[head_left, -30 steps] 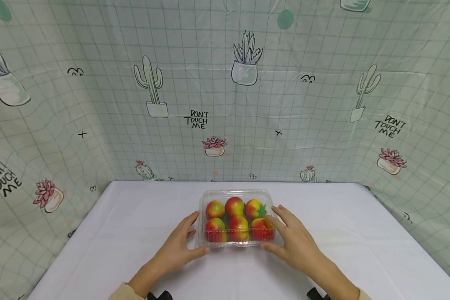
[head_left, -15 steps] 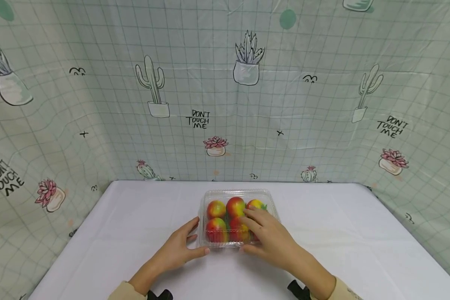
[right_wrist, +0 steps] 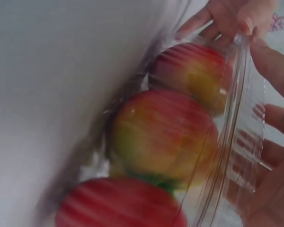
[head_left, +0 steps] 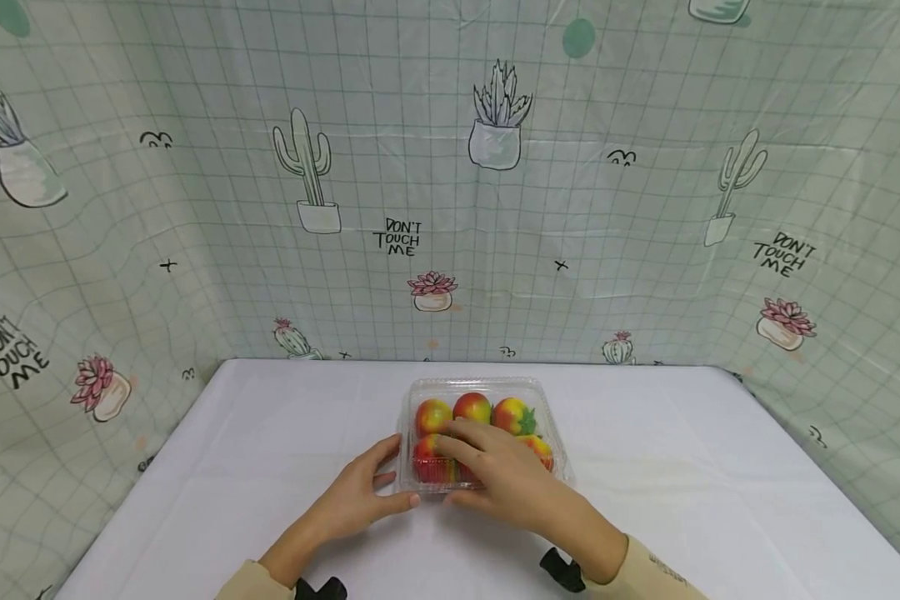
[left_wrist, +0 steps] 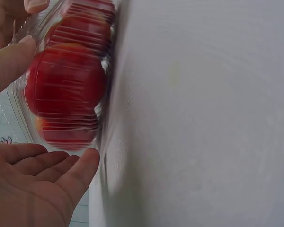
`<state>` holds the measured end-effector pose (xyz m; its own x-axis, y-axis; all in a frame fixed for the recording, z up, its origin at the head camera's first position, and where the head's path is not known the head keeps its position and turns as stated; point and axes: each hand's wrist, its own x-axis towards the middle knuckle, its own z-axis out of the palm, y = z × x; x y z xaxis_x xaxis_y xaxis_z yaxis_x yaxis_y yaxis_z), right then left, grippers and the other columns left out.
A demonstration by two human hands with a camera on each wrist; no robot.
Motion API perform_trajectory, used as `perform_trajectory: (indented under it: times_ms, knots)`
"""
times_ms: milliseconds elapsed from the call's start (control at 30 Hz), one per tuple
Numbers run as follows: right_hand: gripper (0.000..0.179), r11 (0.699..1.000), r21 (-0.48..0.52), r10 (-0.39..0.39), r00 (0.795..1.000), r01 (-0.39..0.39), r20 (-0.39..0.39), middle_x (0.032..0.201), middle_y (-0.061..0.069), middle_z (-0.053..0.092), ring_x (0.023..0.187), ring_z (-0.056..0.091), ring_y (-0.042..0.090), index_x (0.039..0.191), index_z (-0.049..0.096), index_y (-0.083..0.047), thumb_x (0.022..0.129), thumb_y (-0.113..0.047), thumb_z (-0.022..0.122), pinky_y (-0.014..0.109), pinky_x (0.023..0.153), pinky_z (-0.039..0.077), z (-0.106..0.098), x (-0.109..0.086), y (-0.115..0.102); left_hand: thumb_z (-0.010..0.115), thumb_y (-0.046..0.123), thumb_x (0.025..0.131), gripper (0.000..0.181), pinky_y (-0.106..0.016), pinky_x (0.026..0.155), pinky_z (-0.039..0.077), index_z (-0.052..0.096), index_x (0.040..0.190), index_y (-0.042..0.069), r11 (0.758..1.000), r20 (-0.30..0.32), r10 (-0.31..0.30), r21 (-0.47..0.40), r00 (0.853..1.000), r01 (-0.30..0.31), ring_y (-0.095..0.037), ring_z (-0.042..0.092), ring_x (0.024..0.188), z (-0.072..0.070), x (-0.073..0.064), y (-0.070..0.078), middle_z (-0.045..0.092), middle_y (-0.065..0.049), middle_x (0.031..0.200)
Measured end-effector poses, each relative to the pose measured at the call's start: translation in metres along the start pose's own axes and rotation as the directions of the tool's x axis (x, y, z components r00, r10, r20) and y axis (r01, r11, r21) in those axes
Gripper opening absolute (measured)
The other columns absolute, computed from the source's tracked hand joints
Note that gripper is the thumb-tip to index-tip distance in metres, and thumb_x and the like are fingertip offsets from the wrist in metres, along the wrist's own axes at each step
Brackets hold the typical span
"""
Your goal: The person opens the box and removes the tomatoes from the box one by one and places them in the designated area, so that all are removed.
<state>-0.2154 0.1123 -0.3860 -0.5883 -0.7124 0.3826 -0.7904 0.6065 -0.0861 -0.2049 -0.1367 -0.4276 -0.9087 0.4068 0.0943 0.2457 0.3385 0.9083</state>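
Observation:
A clear plastic clamshell box (head_left: 474, 382) rests on the table. Inside, several red-and-yellow fruits (head_left: 471, 406) sit in two rows, some with green leaves; their exact kind is unclear. My left hand (head_left: 356, 498) is at the box's left end, fingers fairly straight and thumb by the near corner. My right hand (head_left: 506, 477) lies across the near part of the lid, fingers extended over the fruit and thumb toward the front edge. It hides part of the front row. In the right wrist view, the right hand (right_wrist: 270, 189) is beside the box's ridged rim (right_wrist: 222, 165).
A white cloth covers the table (head_left: 285, 417). Behind and at both sides hangs a gridded curtain (head_left: 517, 217) printed with cacti and lettering. Black wrist-worn pieces (head_left: 562, 571) show below each hand.
My right hand has slid left along the near part of the lid, from the box's right end to past its middle. The box and my left hand have stayed nearly in place.

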Motion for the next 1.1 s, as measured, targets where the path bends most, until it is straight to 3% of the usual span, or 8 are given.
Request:
perform_trajectory:
  times_ms: [533, 1100]
  knots:
    - [0.068, 0.997, -0.059, -0.039, 0.995, 0.044, 0.093, 0.143, 0.005, 0.047, 0.128, 0.046, 0.021, 0.138, 0.052, -0.021, 0.08, -0.051, 0.072, 0.041, 0.104, 0.043, 0.006, 0.026, -0.007, 0.073, 0.019, 0.086, 0.084, -0.038, 0.101, 0.044, 0.022, 0.147, -0.008, 0.993, 0.034, 0.035, -0.111, 0.999, -0.031, -0.039, 0.036, 0.134, 0.0, 0.002, -0.002, 0.032, -0.027, 0.147]
    - [0.061, 0.998, -0.028, -0.058, 0.993, 0.061, 0.106, 0.14, 0.003, 0.05, 0.129, 0.045, 0.019, 0.136, 0.054, -0.02, 0.083, -0.046, 0.071, 0.04, 0.107, 0.039, 0.009, 0.03, -0.007, 0.073, 0.015, 0.085, 0.083, -0.045, 0.102, 0.042, 0.022, 0.144, -0.013, 0.992, 0.019, 0.031, -0.122, 0.999, -0.028, -0.044, 0.041, 0.129, 0.001, 0.003, -0.002, 0.036, -0.034, 0.142]
